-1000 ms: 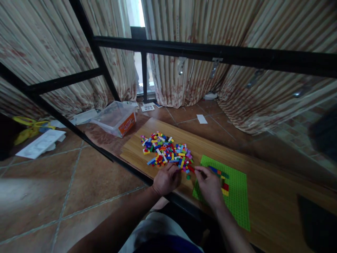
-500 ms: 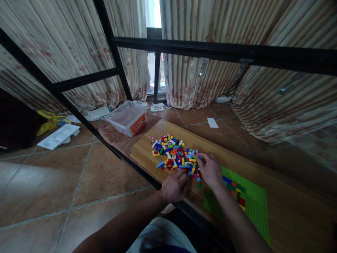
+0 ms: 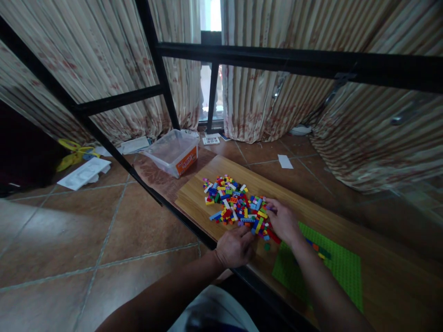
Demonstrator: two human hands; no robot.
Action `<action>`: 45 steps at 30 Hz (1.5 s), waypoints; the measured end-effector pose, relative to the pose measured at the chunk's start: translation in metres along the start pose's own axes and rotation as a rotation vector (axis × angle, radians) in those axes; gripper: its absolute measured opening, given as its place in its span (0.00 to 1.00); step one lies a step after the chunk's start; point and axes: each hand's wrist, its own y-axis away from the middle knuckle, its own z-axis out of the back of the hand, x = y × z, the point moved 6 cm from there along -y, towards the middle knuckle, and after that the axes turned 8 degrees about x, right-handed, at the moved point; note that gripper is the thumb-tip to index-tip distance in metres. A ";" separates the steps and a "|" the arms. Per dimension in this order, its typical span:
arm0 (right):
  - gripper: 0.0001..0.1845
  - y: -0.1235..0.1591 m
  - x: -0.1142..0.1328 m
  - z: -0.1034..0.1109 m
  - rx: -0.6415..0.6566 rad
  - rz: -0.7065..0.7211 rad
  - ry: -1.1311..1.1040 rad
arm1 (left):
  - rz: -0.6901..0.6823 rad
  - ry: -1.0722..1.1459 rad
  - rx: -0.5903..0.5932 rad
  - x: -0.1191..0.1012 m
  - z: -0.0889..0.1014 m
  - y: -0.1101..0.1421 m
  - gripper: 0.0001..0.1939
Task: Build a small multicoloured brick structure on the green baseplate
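Observation:
A heap of several small coloured bricks (image 3: pixel 235 203) lies on a wooden board (image 3: pixel 194 198). My right hand (image 3: pixel 283 221) reaches into the heap's right edge, fingers bent down onto the bricks; what they pinch, if anything, is hidden. My left hand (image 3: pixel 235 246) rests curled at the heap's near edge by the board's front. To the right lies a green baseplate (image 3: pixel 339 267) with a few bricks (image 3: pixel 320 251) stuck on it, partly hidden by my right forearm.
A clear plastic tub (image 3: pixel 173 152) with an orange label stands left of the board. A black metal frame (image 3: pixel 294 57) crosses in front of striped curtains. Papers and a yellow object (image 3: pixel 74 152) lie on the tiled floor at left.
My right hand left the green baseplate and moved left and up into the brick heap. My left hand stayed at the heap's near edge. The view swung so the scene sits further right.

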 end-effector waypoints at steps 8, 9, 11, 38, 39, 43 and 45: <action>0.19 0.013 -0.021 0.006 -0.008 -0.091 -0.085 | -0.012 -0.003 -0.001 -0.001 0.001 -0.001 0.02; 0.19 0.014 -0.017 0.007 0.002 -0.060 -0.063 | -0.013 0.001 -0.003 -0.001 0.001 -0.001 0.02; 0.21 0.016 -0.004 0.008 0.034 0.043 0.010 | -0.015 -0.004 -0.012 -0.001 0.001 -0.001 0.02; 0.15 0.042 0.009 0.006 -0.113 0.115 0.051 | -0.026 -0.068 -0.044 -0.003 0.002 -0.001 0.02; 0.16 0.041 0.008 0.007 -0.122 0.107 0.059 | -0.021 -0.069 -0.035 -0.003 0.002 -0.001 0.02; 0.19 0.033 0.006 0.008 -0.142 0.079 0.199 | -0.007 -0.064 0.009 -0.003 0.000 -0.001 0.00; 0.20 0.026 0.005 0.005 -0.121 0.061 0.275 | 0.001 -0.061 0.016 -0.003 0.000 -0.001 0.00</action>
